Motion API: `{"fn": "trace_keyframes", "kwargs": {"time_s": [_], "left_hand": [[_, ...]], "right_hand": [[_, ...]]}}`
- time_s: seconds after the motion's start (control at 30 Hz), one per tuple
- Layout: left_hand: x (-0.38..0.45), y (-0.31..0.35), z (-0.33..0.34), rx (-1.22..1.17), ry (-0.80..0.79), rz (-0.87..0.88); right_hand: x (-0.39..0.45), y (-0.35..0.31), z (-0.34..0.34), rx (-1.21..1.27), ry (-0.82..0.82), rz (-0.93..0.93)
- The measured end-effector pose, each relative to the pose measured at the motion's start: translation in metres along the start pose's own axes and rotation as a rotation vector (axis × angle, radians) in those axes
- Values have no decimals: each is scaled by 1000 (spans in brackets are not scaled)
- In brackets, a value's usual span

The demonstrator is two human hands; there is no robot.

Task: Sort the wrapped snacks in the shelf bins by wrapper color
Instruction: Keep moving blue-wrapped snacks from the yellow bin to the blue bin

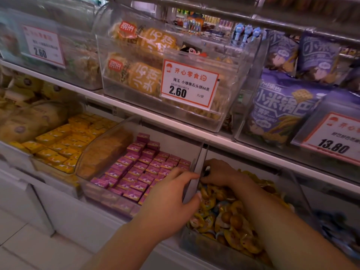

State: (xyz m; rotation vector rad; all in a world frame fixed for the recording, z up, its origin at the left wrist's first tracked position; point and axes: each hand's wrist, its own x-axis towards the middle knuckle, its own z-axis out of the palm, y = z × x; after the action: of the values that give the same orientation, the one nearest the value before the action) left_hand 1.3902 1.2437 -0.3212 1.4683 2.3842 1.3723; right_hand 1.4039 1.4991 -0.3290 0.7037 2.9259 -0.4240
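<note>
Both hands (171,193) (220,172) reach among wrapped snacks (224,217).

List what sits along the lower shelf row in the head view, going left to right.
Yellow wrapped squares → purple wrapped squares → left hand → clear divider → right hand → bin of orange round snacks.

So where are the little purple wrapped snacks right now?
In the head view, the purple snacks fill the clear middle bin on the lower shelf, between the yellow snacks on the left and the bin of orange round snacks on the right.
</note>
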Motion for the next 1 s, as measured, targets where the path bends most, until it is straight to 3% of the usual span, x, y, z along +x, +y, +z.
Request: {"fn": "trace_keyframes", "kwargs": {"time_s": [0.17,0.33,0.53,0.67,0.83,1.0], "left_hand": [[3,12,2,88,82,5],[3,49,19,89,258,174],[1,67,74,-45,-34,97],[7,58,86,17,-263,102],[13,50,83,15,-267,102],[15,51,80,-12,-257,15]], "right_hand": [[-42,8,-36,273,82,-125],[-115,16,-61,573,109,-157],[-185,27,-48,549,252,-149],[-204,25,-7,498,365,-124],[-210,36,-1,462,420,-80],[-206,35,-12,772,485,42]]}}
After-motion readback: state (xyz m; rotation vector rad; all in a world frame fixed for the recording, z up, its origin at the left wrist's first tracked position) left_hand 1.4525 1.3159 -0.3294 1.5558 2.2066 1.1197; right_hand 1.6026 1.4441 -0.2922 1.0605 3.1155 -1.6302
